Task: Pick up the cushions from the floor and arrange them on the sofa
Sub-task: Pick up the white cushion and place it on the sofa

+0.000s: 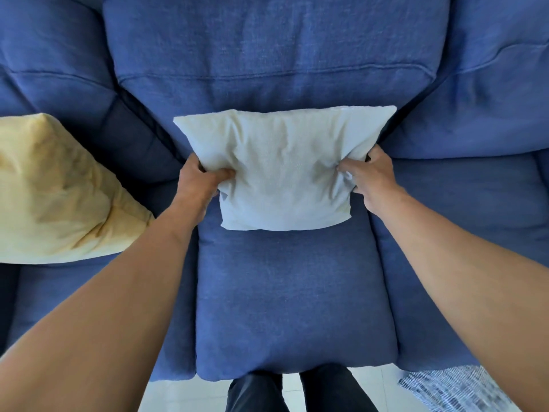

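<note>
A white cushion (282, 165) stands on the middle seat of the blue sofa (294, 307), leaning against the backrest. My left hand (199, 182) grips its left edge, fingers pinching the fabric. My right hand (371, 176) grips its right edge the same way. A yellow cushion (53, 191) rests on the left seat, propped against the backrest there.
The sofa's front edge is just in front of my legs (297, 391), which stand on a pale tiled floor (184, 396). A blue-and-white woven rug (451, 391) lies on the floor at the lower right.
</note>
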A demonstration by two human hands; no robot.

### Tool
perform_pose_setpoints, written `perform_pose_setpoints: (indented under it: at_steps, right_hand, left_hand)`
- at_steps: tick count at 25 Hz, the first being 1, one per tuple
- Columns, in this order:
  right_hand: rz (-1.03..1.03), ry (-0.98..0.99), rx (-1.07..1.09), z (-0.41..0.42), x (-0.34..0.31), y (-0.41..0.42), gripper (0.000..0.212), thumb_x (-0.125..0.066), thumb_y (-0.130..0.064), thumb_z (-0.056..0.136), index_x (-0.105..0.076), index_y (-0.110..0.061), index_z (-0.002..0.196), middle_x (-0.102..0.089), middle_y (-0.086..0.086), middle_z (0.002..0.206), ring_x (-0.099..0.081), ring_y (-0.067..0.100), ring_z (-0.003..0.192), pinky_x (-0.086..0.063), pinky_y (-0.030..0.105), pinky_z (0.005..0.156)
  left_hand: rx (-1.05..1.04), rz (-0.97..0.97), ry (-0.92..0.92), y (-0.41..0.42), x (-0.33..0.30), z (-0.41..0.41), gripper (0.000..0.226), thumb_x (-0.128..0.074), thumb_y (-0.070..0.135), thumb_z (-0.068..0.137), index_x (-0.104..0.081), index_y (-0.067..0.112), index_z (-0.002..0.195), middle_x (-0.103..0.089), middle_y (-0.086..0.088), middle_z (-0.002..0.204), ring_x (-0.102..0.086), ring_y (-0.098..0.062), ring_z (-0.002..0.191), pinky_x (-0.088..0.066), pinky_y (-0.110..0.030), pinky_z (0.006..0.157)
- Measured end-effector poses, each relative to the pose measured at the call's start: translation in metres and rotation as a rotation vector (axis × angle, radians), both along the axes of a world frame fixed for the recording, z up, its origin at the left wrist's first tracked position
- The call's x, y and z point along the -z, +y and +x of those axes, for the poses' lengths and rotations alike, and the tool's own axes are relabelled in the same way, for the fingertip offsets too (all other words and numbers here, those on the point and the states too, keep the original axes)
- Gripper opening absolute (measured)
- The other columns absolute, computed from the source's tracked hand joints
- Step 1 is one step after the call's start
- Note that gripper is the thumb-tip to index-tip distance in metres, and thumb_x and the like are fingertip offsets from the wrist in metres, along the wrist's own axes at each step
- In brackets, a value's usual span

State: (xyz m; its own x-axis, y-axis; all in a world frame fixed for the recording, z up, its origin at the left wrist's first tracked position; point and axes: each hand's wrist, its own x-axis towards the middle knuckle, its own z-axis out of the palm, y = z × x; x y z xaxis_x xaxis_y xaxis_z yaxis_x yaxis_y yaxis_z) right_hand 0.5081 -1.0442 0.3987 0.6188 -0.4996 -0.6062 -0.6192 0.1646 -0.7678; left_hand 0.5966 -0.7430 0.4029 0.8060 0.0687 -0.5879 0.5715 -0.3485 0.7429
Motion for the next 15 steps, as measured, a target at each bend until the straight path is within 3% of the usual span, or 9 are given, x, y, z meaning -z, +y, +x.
perform_pose_setpoints:
  at_steps: [3, 5, 7, 9, 12, 15]
  right_hand:
    - [-0.046, -0.036, 0.051, -0.001, 0.001, 0.002, 0.049, -0.075, -0.008, 0.067, -0.070, -0.013, 0.116, -0.078, 0.005, 0.109, -0.076, 0.023, 0.101, -0.064, 0.047, 0.090]
    - [-0.071, 0.009, 0.021, -0.008, 0.005, 0.003, 0.050, -0.072, -0.009, 0.067, -0.069, -0.014, 0.116, -0.077, 0.003, 0.107, -0.075, 0.023, 0.101, -0.064, 0.045, 0.089]
    - [-0.105, 0.094, -0.051, -0.015, 0.005, 0.004, 0.054, -0.067, -0.015, 0.066, -0.067, -0.018, 0.119, -0.072, -0.002, 0.102, -0.070, 0.024, 0.096, -0.061, 0.040, 0.078]
    - [-0.159, 0.166, -0.093, -0.016, 0.003, 0.003, 0.047, -0.065, -0.021, 0.067, -0.066, -0.022, 0.113, -0.068, -0.002, 0.098, -0.065, 0.024, 0.089, -0.053, 0.036, 0.068]
    - [-0.238, 0.164, -0.089, -0.022, -0.011, 0.004, 0.033, -0.070, -0.029, 0.080, -0.069, -0.022, 0.113, -0.075, 0.001, 0.110, -0.070, 0.022, 0.100, -0.061, 0.041, 0.088]
    - [-0.268, 0.168, -0.097, -0.050, -0.038, 0.015, 0.041, -0.069, -0.026, 0.091, -0.068, -0.012, 0.129, -0.073, 0.009, 0.128, -0.068, 0.024, 0.113, -0.055, 0.041, 0.103]
  left_hand:
    - [-0.076, 0.069, -0.085, 0.000, -0.001, -0.010, 0.035, -0.081, 0.012, 0.080, -0.065, 0.018, 0.111, -0.074, -0.014, 0.113, -0.074, -0.031, 0.107, -0.064, -0.050, 0.094]
    - [-0.096, 0.119, -0.082, 0.004, 0.005, -0.020, 0.028, -0.081, 0.017, 0.080, -0.062, 0.022, 0.100, -0.072, -0.012, 0.102, -0.073, -0.031, 0.096, -0.065, -0.048, 0.092]
    - [-0.050, 0.170, -0.017, 0.008, 0.007, -0.026, 0.035, -0.083, 0.024, 0.082, -0.062, 0.021, 0.110, -0.072, -0.003, 0.104, -0.069, -0.027, 0.094, -0.063, -0.046, 0.092]
    - [-0.006, 0.202, 0.044, 0.009, 0.008, -0.026, 0.051, -0.085, 0.032, 0.082, -0.063, 0.019, 0.126, -0.074, 0.000, 0.115, -0.071, -0.027, 0.105, -0.061, -0.047, 0.098]
    - [0.064, 0.238, 0.044, 0.007, -0.006, -0.030, 0.055, -0.080, 0.037, 0.085, -0.064, 0.020, 0.135, -0.075, 0.004, 0.119, -0.071, -0.022, 0.113, -0.059, -0.041, 0.099]
    - [0.145, 0.300, 0.045, 0.001, -0.029, -0.053, 0.049, -0.067, 0.032, 0.097, -0.059, 0.015, 0.142, -0.068, 0.004, 0.120, -0.062, -0.019, 0.106, -0.051, -0.034, 0.092]
